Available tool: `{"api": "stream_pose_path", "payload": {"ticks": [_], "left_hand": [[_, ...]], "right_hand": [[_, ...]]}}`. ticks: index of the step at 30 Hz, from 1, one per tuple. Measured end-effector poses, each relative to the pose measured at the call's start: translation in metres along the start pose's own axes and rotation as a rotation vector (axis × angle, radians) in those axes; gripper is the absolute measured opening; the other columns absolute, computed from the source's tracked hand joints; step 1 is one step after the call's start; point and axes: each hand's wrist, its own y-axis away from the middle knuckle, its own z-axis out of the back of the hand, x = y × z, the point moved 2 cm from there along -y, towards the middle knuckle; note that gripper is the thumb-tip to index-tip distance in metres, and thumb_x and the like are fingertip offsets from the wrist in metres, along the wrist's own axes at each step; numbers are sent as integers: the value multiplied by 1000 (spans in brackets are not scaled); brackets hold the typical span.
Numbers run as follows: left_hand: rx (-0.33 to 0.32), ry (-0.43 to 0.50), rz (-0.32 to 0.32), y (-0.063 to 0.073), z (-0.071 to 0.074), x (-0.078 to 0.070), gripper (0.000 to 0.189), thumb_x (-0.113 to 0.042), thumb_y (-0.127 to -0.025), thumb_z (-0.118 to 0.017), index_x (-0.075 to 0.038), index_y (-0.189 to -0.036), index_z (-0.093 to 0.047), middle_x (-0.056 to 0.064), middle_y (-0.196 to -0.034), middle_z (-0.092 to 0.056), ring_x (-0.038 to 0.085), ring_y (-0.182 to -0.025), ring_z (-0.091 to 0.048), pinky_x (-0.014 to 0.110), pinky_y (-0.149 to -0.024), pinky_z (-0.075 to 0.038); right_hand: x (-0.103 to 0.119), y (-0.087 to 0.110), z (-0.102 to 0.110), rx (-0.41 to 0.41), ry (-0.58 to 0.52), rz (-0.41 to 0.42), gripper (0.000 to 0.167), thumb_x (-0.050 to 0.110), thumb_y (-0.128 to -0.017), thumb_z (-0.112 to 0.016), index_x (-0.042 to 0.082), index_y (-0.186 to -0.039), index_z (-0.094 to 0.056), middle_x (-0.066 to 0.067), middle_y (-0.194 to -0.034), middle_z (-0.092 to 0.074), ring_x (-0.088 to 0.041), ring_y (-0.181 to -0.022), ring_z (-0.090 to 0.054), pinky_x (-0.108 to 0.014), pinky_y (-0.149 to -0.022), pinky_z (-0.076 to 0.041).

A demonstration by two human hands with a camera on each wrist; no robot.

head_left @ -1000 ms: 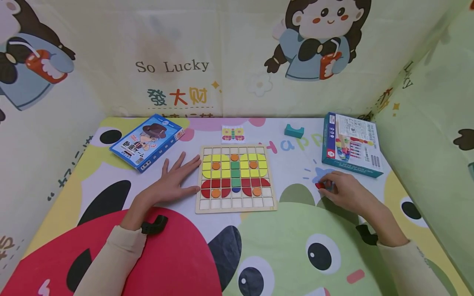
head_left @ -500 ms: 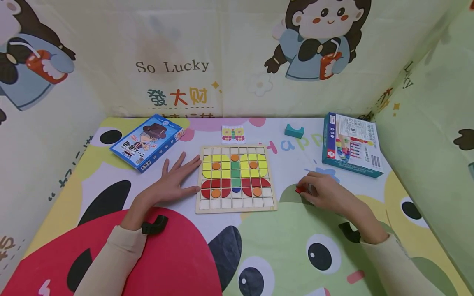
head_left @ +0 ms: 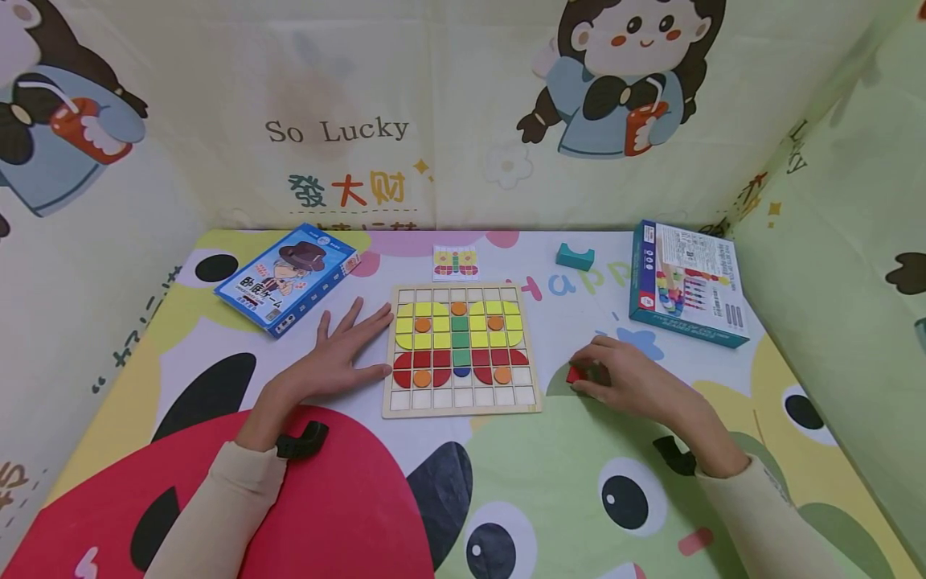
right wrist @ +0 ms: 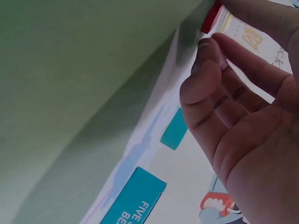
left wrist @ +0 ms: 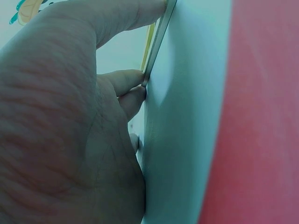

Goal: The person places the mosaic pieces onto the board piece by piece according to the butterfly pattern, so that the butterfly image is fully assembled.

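A wooden grid board (head_left: 534, 394) lies mid-table, with yellow, red, green, orange and blue pieces forming a butterfly. My left hand (head_left: 327, 366) rests flat with fingers spread. Its thumb and fingertips are right at the board's left edge; in the left wrist view the fingers (left wrist: 128, 83) meet that thin edge. To the right of the board, my right hand (head_left: 628, 378) pinches a small red piece (head_left: 574, 375) between thumb and fingertips, close over the tablecloth. The right wrist view shows the red piece (right wrist: 211, 19) at the thumb tip, partly hidden.
Behind the board lies a small butterfly picture card (head_left: 455, 263). A teal block (head_left: 575, 257) with a curved notch stands at the back right. A blue box (head_left: 288, 277) lies at the back left, a teal-edged box (head_left: 690, 281) at the right. Patterned cloth walls rise behind and beside.
My right hand has moved left toward the board, from near the right-hand box, carrying the red piece. The left hand and the board have stayed put.
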Motion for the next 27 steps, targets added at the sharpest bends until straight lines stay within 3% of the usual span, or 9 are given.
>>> {"api": "stream_pose_path", "payload": {"ticks": [17,27], "left_hand": [[-5,-1,1,0,0,-1,97,-54,-91,-71,-25,-170,-24,4,-180,-18,40,-168,9,75,-125,19],[-2,-5,4,1,0,-1,98,-54,-91,-71,-25,-171,-23,4,-181,-17,39,-168,10,75,-125,19]], "right_hand": [[3,-6,-5,-14,7,33,19,20,-94,-81,15,-112,-78,5,-101,-67,-8,-81,-55,-20,-68,-49],[34,-27,-11,12,-26,90,25,24,-94,-81,16,-117,-77,3,-105,-67,-9,-83,-58,-20,-71,-53]]}}
